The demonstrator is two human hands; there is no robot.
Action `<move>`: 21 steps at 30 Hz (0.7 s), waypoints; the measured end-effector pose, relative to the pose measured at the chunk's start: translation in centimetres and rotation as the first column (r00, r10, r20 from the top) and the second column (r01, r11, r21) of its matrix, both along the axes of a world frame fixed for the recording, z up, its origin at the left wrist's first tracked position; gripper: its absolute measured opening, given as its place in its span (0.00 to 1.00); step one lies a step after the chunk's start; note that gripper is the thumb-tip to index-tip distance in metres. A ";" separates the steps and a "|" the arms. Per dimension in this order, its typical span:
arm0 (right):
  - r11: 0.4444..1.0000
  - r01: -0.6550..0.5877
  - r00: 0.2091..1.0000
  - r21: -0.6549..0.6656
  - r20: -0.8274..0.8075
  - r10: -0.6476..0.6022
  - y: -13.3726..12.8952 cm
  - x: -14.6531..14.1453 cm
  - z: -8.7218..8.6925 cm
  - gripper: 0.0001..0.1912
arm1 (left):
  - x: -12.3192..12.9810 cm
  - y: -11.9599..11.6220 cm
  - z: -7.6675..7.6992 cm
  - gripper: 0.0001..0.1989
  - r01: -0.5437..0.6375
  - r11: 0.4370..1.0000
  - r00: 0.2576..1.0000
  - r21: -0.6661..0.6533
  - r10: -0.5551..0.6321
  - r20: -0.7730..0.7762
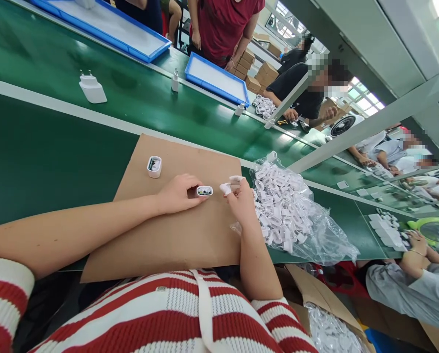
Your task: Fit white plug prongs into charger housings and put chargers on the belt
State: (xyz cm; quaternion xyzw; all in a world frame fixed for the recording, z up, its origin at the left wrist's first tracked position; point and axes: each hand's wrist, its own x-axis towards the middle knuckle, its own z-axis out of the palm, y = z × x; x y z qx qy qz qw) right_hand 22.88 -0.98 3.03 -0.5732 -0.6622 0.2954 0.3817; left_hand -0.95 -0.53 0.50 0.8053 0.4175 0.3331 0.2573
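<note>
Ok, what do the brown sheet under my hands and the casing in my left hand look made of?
Brown sheet: probably cardboard, matte, with straight-cut edges. Casing: likely hard plastic, smooth and white, with a rounded rim; gloss is hard to judge.

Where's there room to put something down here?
Bare cardboard shows below the left hand, between the two forearms. Another bare patch lies above that hand, right of the white casing standing alone. It's crowded beside the right hand, where the bag of white parts lies.
</note>
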 end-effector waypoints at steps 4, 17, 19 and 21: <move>0.996 -0.076 0.975 0.050 0.213 0.063 -0.2 -0.2 -0.3 0.10 | 0.1 0.0 0.0 0.13 0.001 1.000 1.000 -0.009 -0.001 0.025; 0.997 -0.061 0.968 -0.053 -0.248 0.046 -0.5 -2.0 0.5 0.16 | 0.2 0.2 -0.1 0.15 -0.001 1.000 1.000 -0.021 0.002 0.031; 0.976 -0.157 0.917 -0.154 -0.390 0.086 -0.8 -2.5 0.9 0.22 | 0.1 0.3 -0.2 0.15 0.008 1.000 1.000 -0.013 -0.007 0.030; 0.962 -0.202 0.883 -0.182 -0.459 0.099 -1.0 -2.7 1.1 0.24 | 0.1 0.4 -0.3 0.15 0.014 1.000 0.999 -0.005 -0.014 0.029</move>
